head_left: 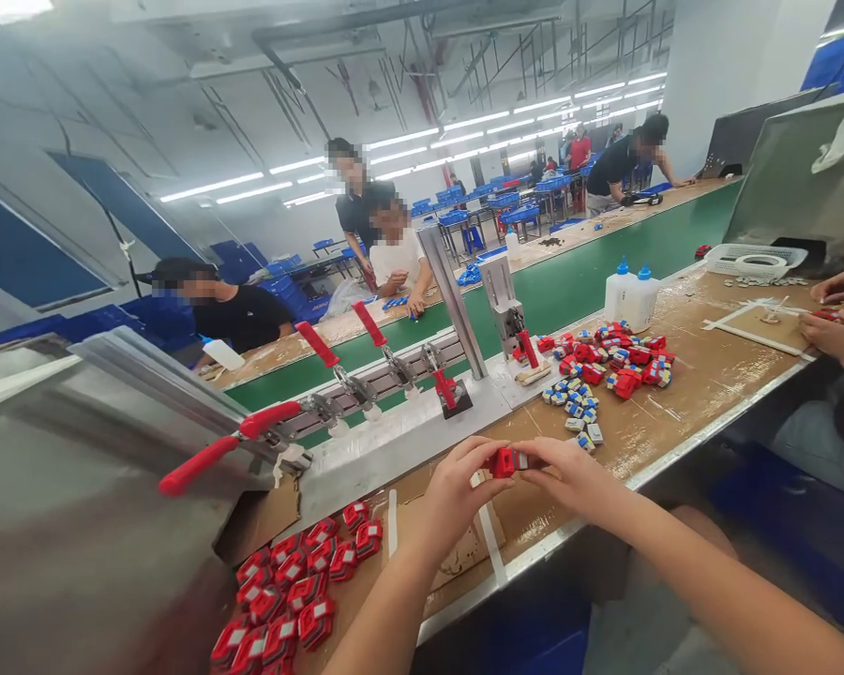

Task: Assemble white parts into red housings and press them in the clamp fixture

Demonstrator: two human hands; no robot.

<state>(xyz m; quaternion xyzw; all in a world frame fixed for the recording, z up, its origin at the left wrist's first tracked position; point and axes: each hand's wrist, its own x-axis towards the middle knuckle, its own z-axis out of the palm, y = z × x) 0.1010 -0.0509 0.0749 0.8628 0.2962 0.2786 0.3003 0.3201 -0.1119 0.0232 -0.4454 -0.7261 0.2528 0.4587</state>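
Observation:
Between the fingertips of both my hands is a small red plastic part (504, 462) with a grey-white piece at its right end. My left hand (460, 478) pinches its left side, and my right hand (559, 472) grips the right end. The two hands are just above the front of the workbench (682, 412). Left of my forearm lie several red parts (292, 572) with pale squares on top, set in rough rows. Beyond my right hand is a heap of red parts (605, 356), with small white-and-blue pieces (573, 398) beside it.
Toggle clamps with red handles (316, 344) stand on a metal rail behind my hands. A green conveyor belt (569, 281) runs past. Glue bottles (631, 295) and a white basket (756, 261) are at right, near a co-worker's hands (840, 319). More people work across the belt.

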